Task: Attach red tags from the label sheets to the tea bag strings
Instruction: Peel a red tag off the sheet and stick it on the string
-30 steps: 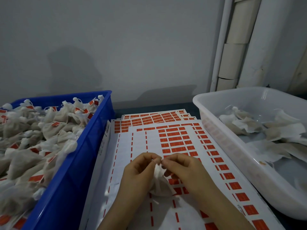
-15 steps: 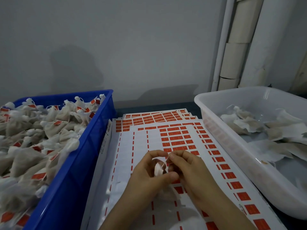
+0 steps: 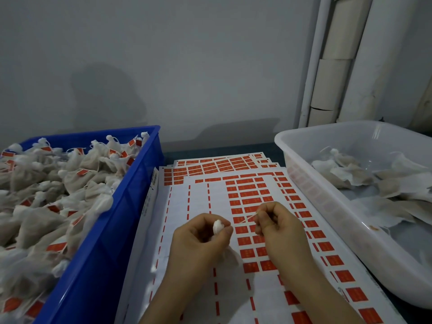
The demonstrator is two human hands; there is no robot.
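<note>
My left hand (image 3: 201,239) grips a white tea bag (image 3: 217,226), its gathered top poking out between thumb and fingers. A thin pale string (image 3: 249,217) runs from the bag up to my right hand (image 3: 277,226), which pinches its end a little to the right. Both hands hover over a stack of label sheets (image 3: 198,202) with rows of red tags (image 3: 250,194); the left columns of the top sheet are peeled bare.
A blue crate (image 3: 121,220) on the left is heaped with tagged tea bags. A white tub (image 3: 311,181) on the right holds several untagged bags. A grey wall and white pipes stand behind.
My hands have drawn apart: the right hand pulled the string out to the right while the left closed around the tea bag.
</note>
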